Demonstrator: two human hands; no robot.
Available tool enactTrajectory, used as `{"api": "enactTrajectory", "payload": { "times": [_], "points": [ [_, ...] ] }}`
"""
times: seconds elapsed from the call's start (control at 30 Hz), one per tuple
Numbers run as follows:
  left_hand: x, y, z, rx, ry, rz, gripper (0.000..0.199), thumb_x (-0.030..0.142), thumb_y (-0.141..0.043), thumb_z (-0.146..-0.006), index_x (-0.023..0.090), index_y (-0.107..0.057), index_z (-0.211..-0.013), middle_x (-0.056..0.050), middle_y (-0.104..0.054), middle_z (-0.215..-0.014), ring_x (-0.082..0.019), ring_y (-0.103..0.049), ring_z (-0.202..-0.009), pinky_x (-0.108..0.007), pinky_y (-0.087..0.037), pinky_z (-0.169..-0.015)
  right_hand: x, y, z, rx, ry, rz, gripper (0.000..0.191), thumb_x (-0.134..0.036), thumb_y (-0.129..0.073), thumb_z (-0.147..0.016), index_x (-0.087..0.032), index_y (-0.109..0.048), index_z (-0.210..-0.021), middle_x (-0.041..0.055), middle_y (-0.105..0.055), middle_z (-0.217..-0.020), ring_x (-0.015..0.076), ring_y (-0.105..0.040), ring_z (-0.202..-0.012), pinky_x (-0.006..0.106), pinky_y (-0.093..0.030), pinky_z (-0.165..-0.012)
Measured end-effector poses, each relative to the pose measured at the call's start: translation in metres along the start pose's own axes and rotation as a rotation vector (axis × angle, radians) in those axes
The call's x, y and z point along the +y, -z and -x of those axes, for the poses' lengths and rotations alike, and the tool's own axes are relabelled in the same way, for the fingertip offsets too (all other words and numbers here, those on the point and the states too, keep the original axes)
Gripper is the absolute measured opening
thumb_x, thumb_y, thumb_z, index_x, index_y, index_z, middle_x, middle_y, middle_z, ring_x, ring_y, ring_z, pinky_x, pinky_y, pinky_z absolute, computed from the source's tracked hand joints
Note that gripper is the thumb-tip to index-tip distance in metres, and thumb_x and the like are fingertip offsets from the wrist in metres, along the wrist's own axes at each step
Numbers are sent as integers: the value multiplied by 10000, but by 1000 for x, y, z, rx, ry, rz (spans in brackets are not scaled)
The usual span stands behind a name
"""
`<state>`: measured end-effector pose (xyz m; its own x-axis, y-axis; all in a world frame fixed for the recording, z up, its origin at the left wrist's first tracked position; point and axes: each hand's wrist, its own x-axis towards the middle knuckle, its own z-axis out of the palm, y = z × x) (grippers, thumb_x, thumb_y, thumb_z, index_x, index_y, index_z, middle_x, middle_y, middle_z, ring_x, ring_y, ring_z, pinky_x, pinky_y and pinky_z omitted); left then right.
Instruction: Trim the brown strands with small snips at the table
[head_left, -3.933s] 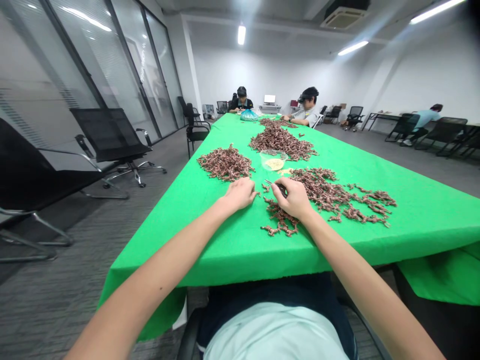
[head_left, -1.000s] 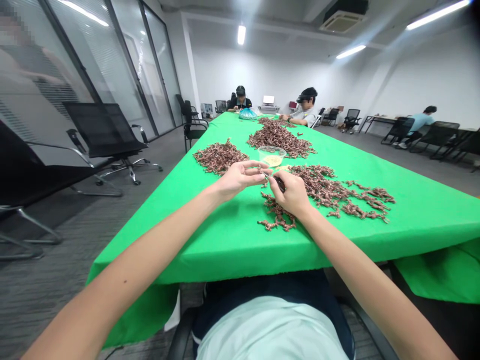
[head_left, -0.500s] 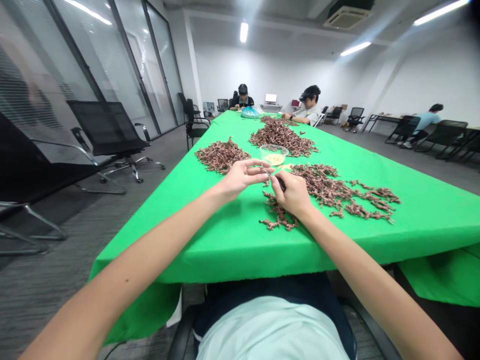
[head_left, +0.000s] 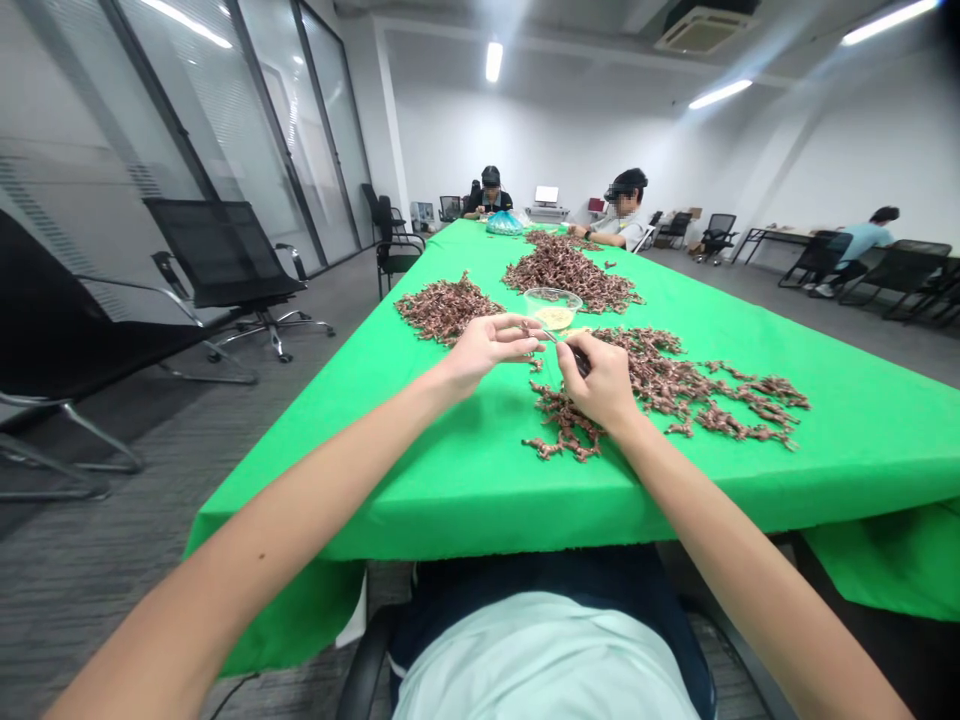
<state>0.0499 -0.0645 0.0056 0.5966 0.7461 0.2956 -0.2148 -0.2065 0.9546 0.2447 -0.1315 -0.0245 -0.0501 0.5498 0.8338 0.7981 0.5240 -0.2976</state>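
Note:
My left hand [head_left: 476, 355] pinches a small brown figure [head_left: 526, 327] between thumb and fingers; much of the piece is hidden. My right hand [head_left: 601, 384] is closed around the dark handle of a small tool [head_left: 580, 360]. The tool's thin metal tip points left, close to my left fingertips; its exact kind is unclear. Just beyond my hands stands a clear plastic bowl [head_left: 553, 300] with pale yellow bits in it. Beside and below my right hand, loose brown figures [head_left: 660, 370] are spread in a pile.
Two more heaps of brown figures, a left heap [head_left: 448, 308] and a far heap [head_left: 570, 270], lie on the green tablecloth [head_left: 450, 470]. A blue bag [head_left: 505, 222] sits at the far end, near two seated people. Black office chairs [head_left: 221, 255] stand at left.
My right hand has drawn slightly right, away from my left hand, with the tool still in it. My left hand keeps its pinch. The whole view has shifted a little.

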Motion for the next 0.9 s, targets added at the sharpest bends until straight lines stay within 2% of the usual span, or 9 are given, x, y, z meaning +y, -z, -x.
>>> {"api": "enactTrajectory", "payload": {
  "times": [0.2, 0.4, 0.57, 0.73, 0.9],
  "points": [
    [7, 5, 0, -10, -8, 20, 412, 235, -879, -730, 104, -681, -1066, -166, -763, -1140, -216, -740, -971, -408, -515, -966, 8, 2, 2, -10, 96, 158, 293, -444, -477, -1008, -210, -616, -901, 67, -674, -802, 191, -593, -725, 316, -419, -680],
    [13, 9, 6, -70, 47, 5, 464, 258, -889, -732, 119, -693, -1129, -165, -758, -1147, -279, -749, -1027, -447, -570, -923, 7, 4, 3, 20, 228, 375, 290, -440, -483, -1009, -198, -629, -942, 109, -686, -880, 236, -590, -818, 361, -413, -730],
    [18, 7, 7, -57, 56, -21, 443, 277, -907, -712, 111, -725, -1081, -159, -780, -1082, -268, -767, -963, -439, -598, -911, 4, 11, 1, 3, 243, 401, 319, -482, -472, -1011, -215, -629, -937, 105, -665, -863, 248, -570, -831, 380, -381, -720],
    [16, 10, 6, -85, 76, -18, 452, 293, -897, -728, 118, -746, -1116, -174, -764, -1157, -284, -769, -968, -465, -606, -917, 4, 13, 2, -44, 248, 412, 383, -550, -454, -1009, -217, -630, -938, 109, -653, -859, 248, -558, -819, 391, -364, -708],
    [15, 12, 6, -97, 90, -16, 446, 282, -887, -738, 119, -749, -1130, -166, -773, -1126, -281, -766, -963, -451, -621, -894, 2, 13, 3, -45, 261, 437, 380, -551, -464, -1011, -218, -632, -935, 107, -667, -875, 243, -560, -825, 389, -347, -705]
  ]
}}
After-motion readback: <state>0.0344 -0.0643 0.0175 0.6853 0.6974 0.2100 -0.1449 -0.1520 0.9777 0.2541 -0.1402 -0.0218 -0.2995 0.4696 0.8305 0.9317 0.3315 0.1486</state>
